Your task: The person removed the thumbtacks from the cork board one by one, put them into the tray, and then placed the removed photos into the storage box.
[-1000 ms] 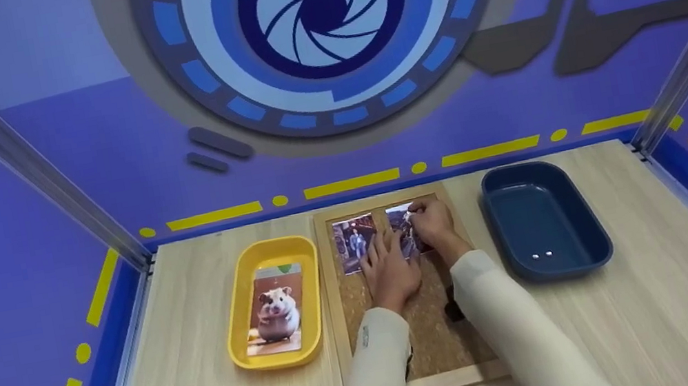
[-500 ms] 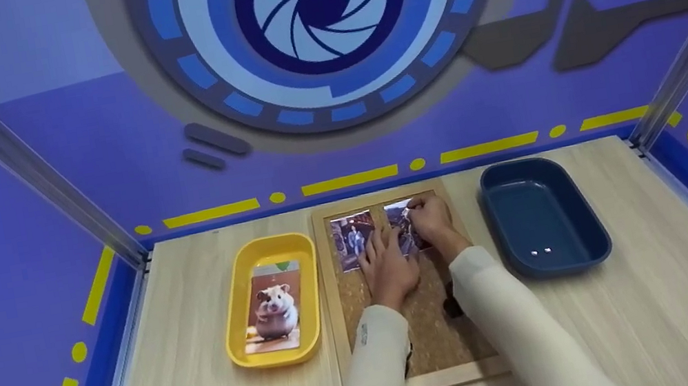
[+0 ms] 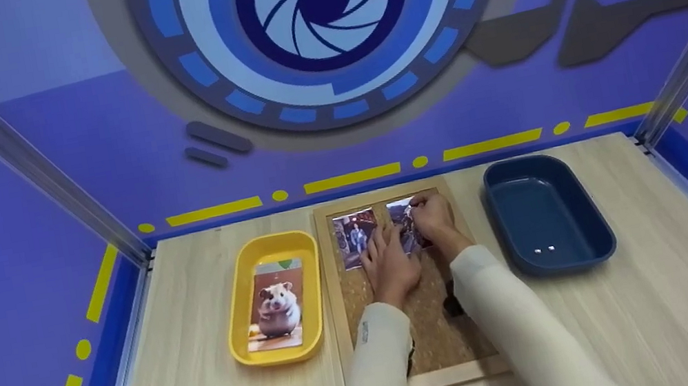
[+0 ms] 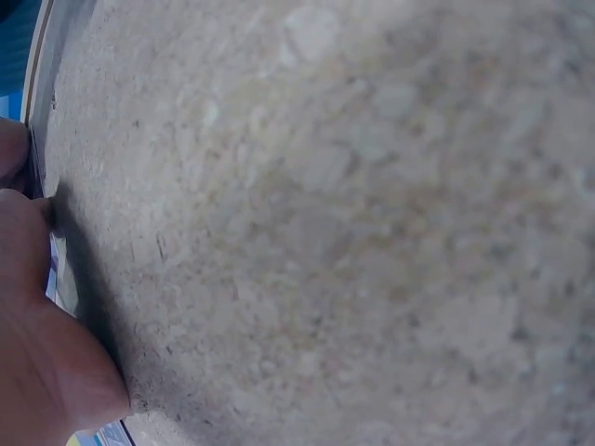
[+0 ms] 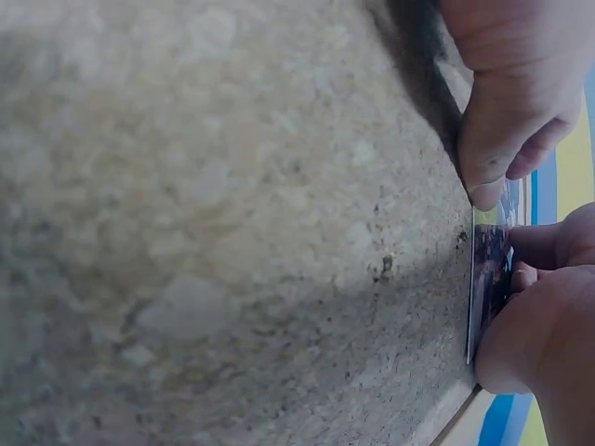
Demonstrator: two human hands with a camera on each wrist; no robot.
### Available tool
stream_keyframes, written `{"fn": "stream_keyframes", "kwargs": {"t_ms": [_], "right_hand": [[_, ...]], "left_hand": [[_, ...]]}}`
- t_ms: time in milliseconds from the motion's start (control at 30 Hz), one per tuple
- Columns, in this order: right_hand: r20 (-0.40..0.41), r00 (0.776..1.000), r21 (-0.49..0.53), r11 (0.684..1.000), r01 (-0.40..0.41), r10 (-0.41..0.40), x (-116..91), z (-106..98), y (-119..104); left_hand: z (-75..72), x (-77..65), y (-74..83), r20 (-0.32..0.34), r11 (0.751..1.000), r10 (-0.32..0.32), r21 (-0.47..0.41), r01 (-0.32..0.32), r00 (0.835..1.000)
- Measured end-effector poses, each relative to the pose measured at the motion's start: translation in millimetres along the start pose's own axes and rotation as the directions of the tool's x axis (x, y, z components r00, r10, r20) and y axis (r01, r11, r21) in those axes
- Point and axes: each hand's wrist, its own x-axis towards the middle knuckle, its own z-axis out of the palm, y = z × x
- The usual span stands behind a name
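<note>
Two photos lie on a framed corkboard [image 3: 443, 344]. The left photo [image 3: 352, 258] shows a standing figure; the right photo [image 3: 398, 213] is partly covered by my hands. My left hand [image 3: 393, 268] rests with spread fingers between the two. In the right wrist view, its thumb [image 5: 488, 158] touches the right photo's near edge. My right hand [image 3: 436, 219] has bent fingers at the right photo's upper right part. One of its fingertips meets the photo [image 5: 488, 279] surface. Whether those fingers pinch something small is hidden.
Left of the board stands a yellow tray [image 3: 234, 309] holding a hamster picture [image 3: 276, 309]. A dark blue tray [image 3: 539, 209] stands on the right, with two small bright spots inside. Blue and purple panels [image 3: 377, 138] enclose the table's back and sides.
The head view has shifted slightly. Both hands keep their places on the photos, and the trays and board stay where they were.
</note>
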Motion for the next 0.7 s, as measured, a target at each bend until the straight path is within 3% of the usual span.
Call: {"fn": "stream_keyframes", "kwargs": {"t_ms": [433,700], "right_hand": [[-0.007,1.000,-0.117,0.993,-0.007,0.006,0.0,2.9,0.4],[-0.058,0.996,-0.173,0.983,0.063,-0.074,4.1,8.6,2.0]], "left_hand": [[2.9,0.3,3.1,0.012,1.000,-0.016,0.008,0.016,1.000],[2.7,0.3,0.9,0.004,0.999,-0.019,0.032,0.019,1.000]]}}
